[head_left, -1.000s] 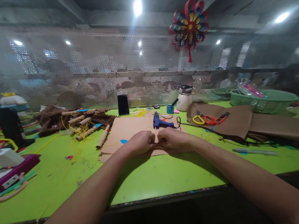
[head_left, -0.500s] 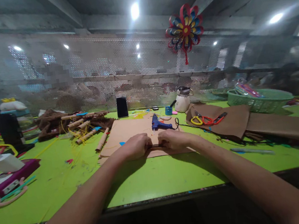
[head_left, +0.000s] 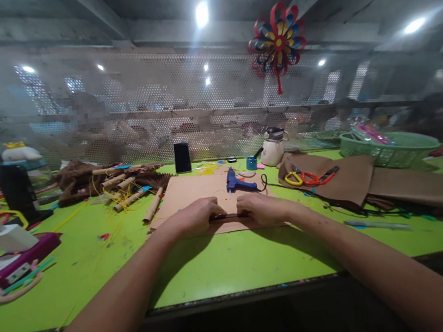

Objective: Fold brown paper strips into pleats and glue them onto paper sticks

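Head view: the person's left hand (head_left: 200, 215) and right hand (head_left: 261, 207) stand a little apart at the near edge of a tan sheet (head_left: 195, 189) on a green table (head_left: 228, 269). Between them runs a narrow dark brown strip (head_left: 231, 216), lying crosswise over that near edge. Both hands have curled fingers, pointing inward and down, and they touch the strip's two ends; their tips are hidden, so whether they pinch it or only press on it cannot be told. Just beyond, a blue glue gun (head_left: 240, 181) rests on the sheet, its dark cord curling off to the right. Brown paper (head_left: 352, 175) lies to the right, bearing scissors with yellow and red handles (head_left: 309, 177). A pen (head_left: 378, 225) lies nearer the person, and a green basket (head_left: 392, 152) stands farther back. Left of the sheet are brown paper rolls (head_left: 129, 195) tangled with yellow strands. A dark phone (head_left: 182, 158) stands upright behind the sheet, and a white jug (head_left: 272, 150) stands beside a small blue pot (head_left: 251, 163).
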Demonstrator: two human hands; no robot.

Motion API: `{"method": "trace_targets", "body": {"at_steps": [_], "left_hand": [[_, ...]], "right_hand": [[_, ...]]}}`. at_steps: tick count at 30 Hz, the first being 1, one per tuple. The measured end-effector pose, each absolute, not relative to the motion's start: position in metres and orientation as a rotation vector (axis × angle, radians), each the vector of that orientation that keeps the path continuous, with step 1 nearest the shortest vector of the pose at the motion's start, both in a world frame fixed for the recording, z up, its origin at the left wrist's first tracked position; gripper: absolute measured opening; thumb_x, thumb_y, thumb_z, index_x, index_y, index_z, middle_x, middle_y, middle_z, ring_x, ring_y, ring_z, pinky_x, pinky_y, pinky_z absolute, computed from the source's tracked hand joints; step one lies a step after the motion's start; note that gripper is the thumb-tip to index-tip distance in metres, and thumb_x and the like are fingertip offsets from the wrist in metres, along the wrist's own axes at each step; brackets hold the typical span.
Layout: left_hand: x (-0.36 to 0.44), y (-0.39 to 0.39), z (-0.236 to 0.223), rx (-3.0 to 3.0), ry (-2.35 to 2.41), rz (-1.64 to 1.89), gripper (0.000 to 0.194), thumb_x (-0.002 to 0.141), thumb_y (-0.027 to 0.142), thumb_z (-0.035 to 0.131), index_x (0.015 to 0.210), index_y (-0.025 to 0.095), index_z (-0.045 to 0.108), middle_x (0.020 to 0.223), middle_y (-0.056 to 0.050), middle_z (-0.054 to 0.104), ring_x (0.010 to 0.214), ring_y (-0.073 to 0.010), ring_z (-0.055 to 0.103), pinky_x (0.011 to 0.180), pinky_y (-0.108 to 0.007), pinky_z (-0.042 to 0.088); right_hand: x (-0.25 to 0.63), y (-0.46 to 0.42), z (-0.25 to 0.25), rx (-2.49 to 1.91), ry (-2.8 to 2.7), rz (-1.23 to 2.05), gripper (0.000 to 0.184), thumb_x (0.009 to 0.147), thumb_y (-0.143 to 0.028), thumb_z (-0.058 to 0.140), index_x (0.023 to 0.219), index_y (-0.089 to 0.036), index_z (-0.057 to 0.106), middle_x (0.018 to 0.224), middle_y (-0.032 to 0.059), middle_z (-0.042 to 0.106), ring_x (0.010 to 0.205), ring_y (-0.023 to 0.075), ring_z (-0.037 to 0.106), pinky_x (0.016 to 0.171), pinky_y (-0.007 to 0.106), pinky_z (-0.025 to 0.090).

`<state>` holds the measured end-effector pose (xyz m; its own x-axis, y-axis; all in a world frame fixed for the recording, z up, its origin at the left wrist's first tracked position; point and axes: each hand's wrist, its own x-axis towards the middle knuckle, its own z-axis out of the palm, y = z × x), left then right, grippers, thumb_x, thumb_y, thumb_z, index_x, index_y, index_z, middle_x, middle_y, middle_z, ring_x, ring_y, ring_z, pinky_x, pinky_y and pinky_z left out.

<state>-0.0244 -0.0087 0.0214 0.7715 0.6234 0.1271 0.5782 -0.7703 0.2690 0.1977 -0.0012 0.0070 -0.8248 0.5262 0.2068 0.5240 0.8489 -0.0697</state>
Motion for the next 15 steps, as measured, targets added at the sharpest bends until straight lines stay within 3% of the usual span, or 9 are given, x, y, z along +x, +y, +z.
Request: {"method": "trace_targets", "body": {"at_steps": [4,8,15], "left_hand": [[-0.028,-0.007,0.02,2.755,0.99,0.296,0.029,0.072,0.021,0.05,0.097,0.021,0.065,0.084,-0.005,0.059,0.071,-0.0144,0.05,0.065,-0.023,0.036],[-0.035,-0.002,0.015,2.525,1.159,0.313,0.05,0.064,0.013,0.049,0.113,0.02,0.054,0.09,-0.003,0.062,0.074,-0.0141,0.053,0.064,-0.022,0.038],[-0.046,0.008,0.015,2.387,1.236,0.266,0.057,0.061,0.012,0.045,0.118,0.02,0.05,0.093,-0.004,0.064,0.076,-0.014,0.056,0.062,-0.021,0.039]], "right_hand": [[0.199,0.0,0.006,-0.857,-2.801,0.063,0.008,0.074,-0.02,0.056,0.079,-0.014,0.058,0.079,0.004,0.056,0.068,0.0118,0.045,0.059,0.021,0.033],[0.201,0.001,0.007,-0.915,-2.777,0.142,0.016,0.069,-0.009,0.054,0.083,-0.014,0.062,0.081,0.0043,0.058,0.07,0.0124,0.048,0.06,0.021,0.034],[0.202,0.005,0.006,-0.899,-2.775,0.203,0.024,0.068,-0.006,0.052,0.085,-0.015,0.066,0.083,0.0054,0.061,0.072,0.0134,0.051,0.062,0.021,0.037]]}}
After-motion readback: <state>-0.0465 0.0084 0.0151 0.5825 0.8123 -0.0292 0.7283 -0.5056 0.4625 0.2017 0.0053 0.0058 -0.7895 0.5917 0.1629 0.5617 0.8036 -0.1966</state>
